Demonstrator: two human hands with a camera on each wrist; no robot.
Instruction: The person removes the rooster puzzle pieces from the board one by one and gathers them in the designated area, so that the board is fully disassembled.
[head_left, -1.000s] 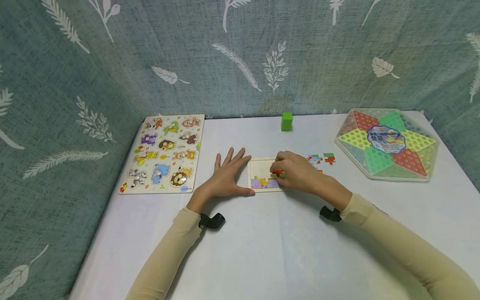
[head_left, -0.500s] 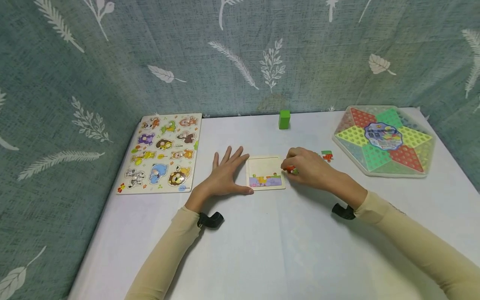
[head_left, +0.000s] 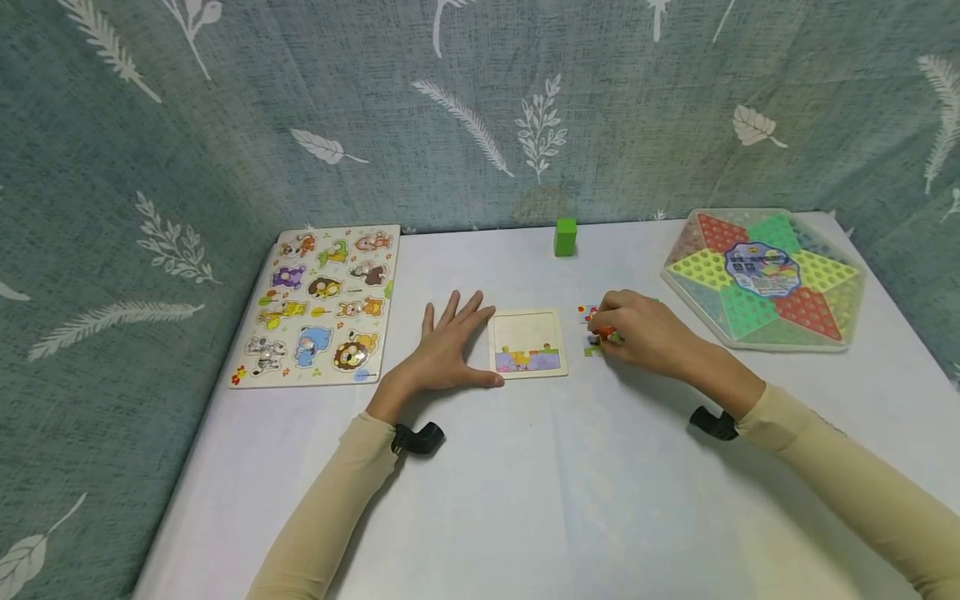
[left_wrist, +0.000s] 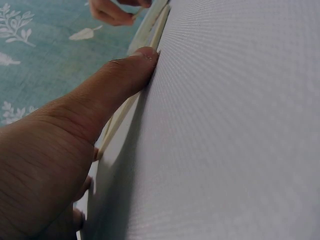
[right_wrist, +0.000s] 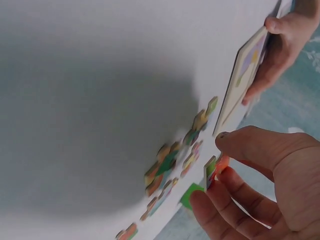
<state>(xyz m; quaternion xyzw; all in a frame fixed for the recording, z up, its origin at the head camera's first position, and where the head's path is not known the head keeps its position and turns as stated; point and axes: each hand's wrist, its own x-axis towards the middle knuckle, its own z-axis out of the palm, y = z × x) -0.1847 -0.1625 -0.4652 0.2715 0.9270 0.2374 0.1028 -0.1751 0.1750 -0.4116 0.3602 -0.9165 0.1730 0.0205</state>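
Observation:
A small wooden puzzle tray lies mid-table, with joined purple, yellow and green jigsaw pieces along its near side. My left hand spreads its fingers at the tray's left side; in the left wrist view the thumb touches the tray's edge. To the right of the tray, my right hand pinches a red and green jigsaw piece between thumb and fingers. Loose jigsaw pieces lie on the cloth beneath and beside that hand, which partly covers them in the head view.
An animal peg puzzle board lies on the left. At the back stands a green block. A hexagonal board-game box occupies the back right. A white cloth covers the table, and a patterned curtain hangs behind it.
My right hand has moved right, from above the tray to the loose pieces, keeping the red and green jigsaw piece in its fingers. My left hand has stayed at the tray.

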